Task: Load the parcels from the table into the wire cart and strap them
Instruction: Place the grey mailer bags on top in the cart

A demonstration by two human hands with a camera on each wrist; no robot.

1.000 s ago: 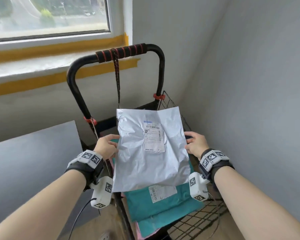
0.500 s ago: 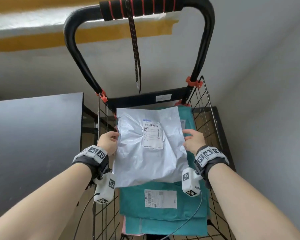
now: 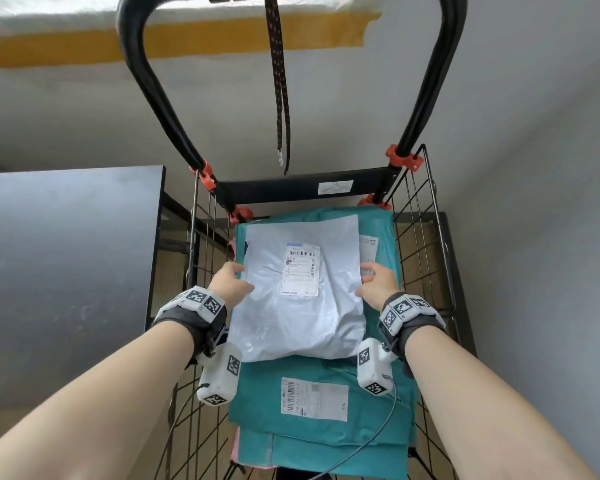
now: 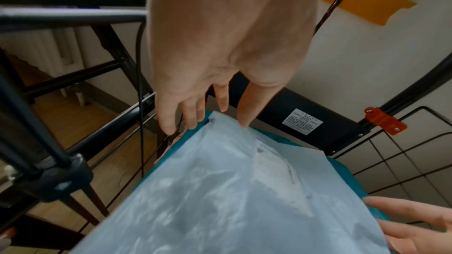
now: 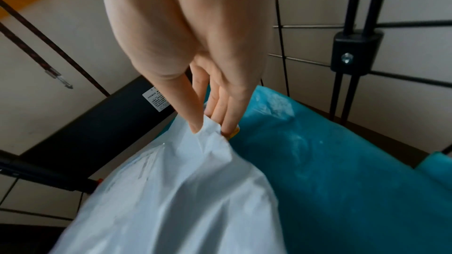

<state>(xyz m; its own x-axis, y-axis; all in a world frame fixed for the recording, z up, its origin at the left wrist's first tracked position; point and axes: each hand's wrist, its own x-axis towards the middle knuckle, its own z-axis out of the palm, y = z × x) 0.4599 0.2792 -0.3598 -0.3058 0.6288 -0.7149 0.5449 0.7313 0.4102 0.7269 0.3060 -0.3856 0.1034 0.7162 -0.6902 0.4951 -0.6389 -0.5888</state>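
Note:
A white-grey plastic parcel [image 3: 302,306] with a printed label lies on a stack of teal parcels [image 3: 326,424] inside the wire cart [image 3: 426,237]. My left hand [image 3: 236,271] is at the parcel's left edge. In the left wrist view its fingers [image 4: 168,123] are straight and spread beside the edge, and only the thumb tip touches the parcel [image 4: 232,190]. My right hand [image 5: 210,125] pinches the right edge between thumb and fingers, crumpling the parcel [image 5: 183,190] there. A dark strap [image 3: 280,98] with a metal hook hangs loose from the cart handle [image 3: 146,64].
A black table [image 3: 66,254] stands directly left of the cart. Grey walls close in behind and on the right. A pink parcel edge shows under the teal stack. The wire sides rise around the parcels, and wooden floor shows through them.
The white parcel has come down from in front of the handle onto the teal stack in the cart. My left fingers have loosened from its edge. The view has tilted downward.

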